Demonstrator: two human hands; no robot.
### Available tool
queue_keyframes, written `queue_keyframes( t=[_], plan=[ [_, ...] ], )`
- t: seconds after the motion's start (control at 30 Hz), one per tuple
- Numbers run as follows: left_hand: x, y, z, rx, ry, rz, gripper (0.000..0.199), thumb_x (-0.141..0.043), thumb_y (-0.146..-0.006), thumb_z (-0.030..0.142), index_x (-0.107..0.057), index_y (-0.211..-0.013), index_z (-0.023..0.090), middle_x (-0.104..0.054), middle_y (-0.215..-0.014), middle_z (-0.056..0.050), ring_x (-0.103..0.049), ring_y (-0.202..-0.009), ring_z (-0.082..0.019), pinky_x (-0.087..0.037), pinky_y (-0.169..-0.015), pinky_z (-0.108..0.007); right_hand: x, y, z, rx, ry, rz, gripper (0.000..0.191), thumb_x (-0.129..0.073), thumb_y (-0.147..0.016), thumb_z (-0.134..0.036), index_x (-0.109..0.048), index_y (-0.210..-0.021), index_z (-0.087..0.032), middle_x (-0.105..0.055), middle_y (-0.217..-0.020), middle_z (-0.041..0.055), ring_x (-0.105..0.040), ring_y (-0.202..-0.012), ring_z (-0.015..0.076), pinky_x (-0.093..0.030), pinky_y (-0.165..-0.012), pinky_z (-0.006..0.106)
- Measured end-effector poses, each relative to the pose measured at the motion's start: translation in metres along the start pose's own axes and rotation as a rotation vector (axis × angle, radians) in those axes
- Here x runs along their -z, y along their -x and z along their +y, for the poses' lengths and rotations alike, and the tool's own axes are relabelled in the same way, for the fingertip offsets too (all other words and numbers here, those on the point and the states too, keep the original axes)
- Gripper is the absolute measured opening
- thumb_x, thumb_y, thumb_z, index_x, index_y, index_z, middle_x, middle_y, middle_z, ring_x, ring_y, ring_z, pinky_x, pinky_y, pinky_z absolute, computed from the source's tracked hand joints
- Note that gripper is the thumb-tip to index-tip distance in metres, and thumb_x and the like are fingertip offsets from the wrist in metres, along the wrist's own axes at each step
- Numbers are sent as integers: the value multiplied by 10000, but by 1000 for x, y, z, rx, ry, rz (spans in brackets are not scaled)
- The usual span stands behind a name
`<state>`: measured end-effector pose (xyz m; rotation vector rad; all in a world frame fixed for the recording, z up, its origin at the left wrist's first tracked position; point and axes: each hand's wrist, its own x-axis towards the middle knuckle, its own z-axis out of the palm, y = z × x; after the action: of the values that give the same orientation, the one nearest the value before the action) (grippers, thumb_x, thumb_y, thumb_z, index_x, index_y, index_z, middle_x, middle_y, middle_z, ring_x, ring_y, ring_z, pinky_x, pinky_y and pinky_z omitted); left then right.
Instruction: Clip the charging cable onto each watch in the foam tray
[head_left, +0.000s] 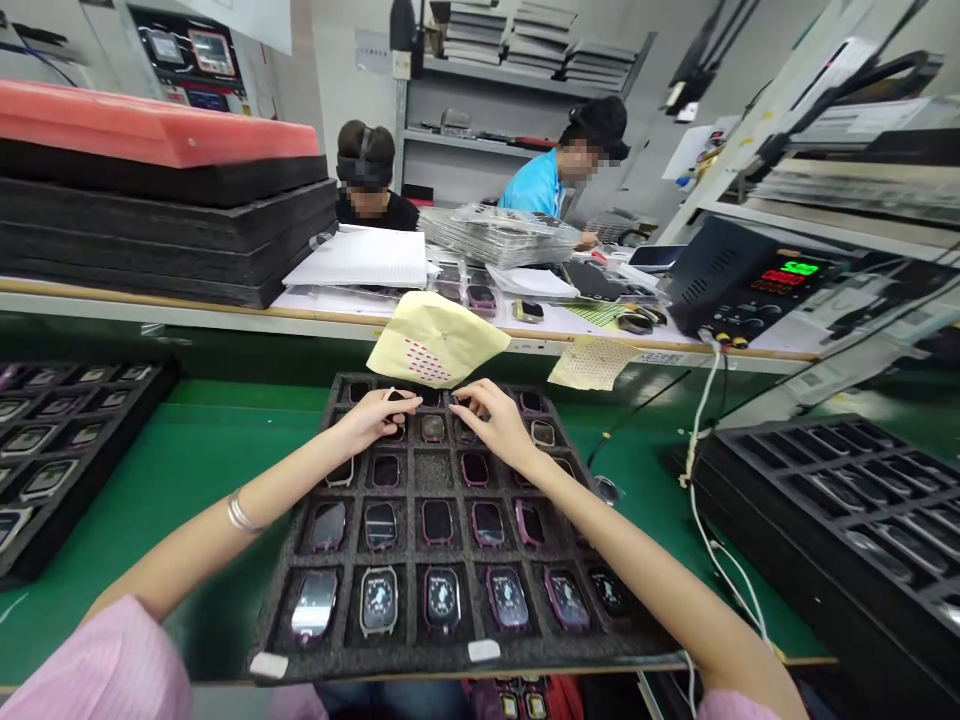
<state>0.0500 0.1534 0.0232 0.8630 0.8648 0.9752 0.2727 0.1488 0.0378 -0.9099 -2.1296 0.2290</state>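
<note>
A black foam tray (405, 655) holds rows of watch bodies in square pockets; the front row shows lit watch faces, such as the one in the middle (442, 598). Over the tray's back rows, my left hand (379, 415) has its thumb and fingertips pinched on a small pale-edged watch part. Just to the right, my right hand (491, 420) is curved over the second row with thumb and forefinger apart, near a watch in a pocket; nothing shows between them. One pocket (433, 468) in the third row has no watch in it.
More foam trays with watches stand at the left (45, 450) and right (862, 500). Yellow cloths (439, 340) hang from the shelf edge. A power supply (757, 280) stands back right, its white cable (701, 440) running down beside the tray. Two people sit beyond the shelf.
</note>
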Motion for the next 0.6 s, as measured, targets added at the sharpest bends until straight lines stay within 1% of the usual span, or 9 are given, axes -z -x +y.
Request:
queue_keyframes(
  t=[0.07,0.13,0.23,0.37,0.47,0.53,0.6],
  plan=[
    [4,-13,3,-31,-29,8,399,-864,-557,259,-645,-845,92,-540,-661,10,-384,-454,-14,-165,-358,-120,-15,-18,13,26,11,2,217,-573,-920,-349,-638,-989,-154,-560,-826,40,-548,-618,152,-502,-603,291],
    [3,-22,4,-74,-50,12,407,-868,-539,254,-640,-837,97,-506,-652,26,-363,-456,-14,-147,-357,-127,-26,-31,22,58,13,-2,218,-566,-927,-336,-633,-1032,-158,-565,-840,40,-546,-601,147,-503,-605,291],
    [2,-26,3,-128,-68,35,378,-842,-574,283,-636,-839,108,-465,-630,46,-327,-451,-13,-130,-358,-138,-37,-41,28,105,10,-8,203,-545,-941,-304,-620,-1082,-178,-591,-907,54,-586,-669,157,-514,-639,285],
    [3,-23,1,-145,-92,64,303,-799,-626,311,-616,-758,108,-394,-529,74,-273,-417,-12,-110,-363,-154,-44,-44,33,160,30,4,196,-566,-931,-314,-631,-1061,-183,-601,-911,63,-614,-769,182,-519,-667,287],
    [2,-21,1,-146,-103,81,290,-796,-625,284,-618,-783,117,-406,-522,72,-291,-418,-15,-123,-368,-153,-45,-43,37,200,61,30,192,-574,-928,-319,-645,-1046,-184,-601,-896,68,-615,-779,187,-521,-652,290],
    [1,-19,2,-141,-94,66,290,-789,-631,262,-627,-828,124,-425,-545,66,-302,-428,-17,-131,-368,-148,-45,-41,40,231,92,55,183,-572,-931,-311,-660,-1035,-190,-602,-898,73,-612,-773,186,-523,-652,299],
    [1,-18,3,-121,-55,10,274,-775,-649,247,-632,-849,126,-425,-567,61,-299,-440,-18,-127,-365,-145,-44,-40,41,269,127,78,173,-577,-929,-299,-678,-1028,-200,-605,-899,76,-609,-753,181,-521,-638,301]
  ],
)
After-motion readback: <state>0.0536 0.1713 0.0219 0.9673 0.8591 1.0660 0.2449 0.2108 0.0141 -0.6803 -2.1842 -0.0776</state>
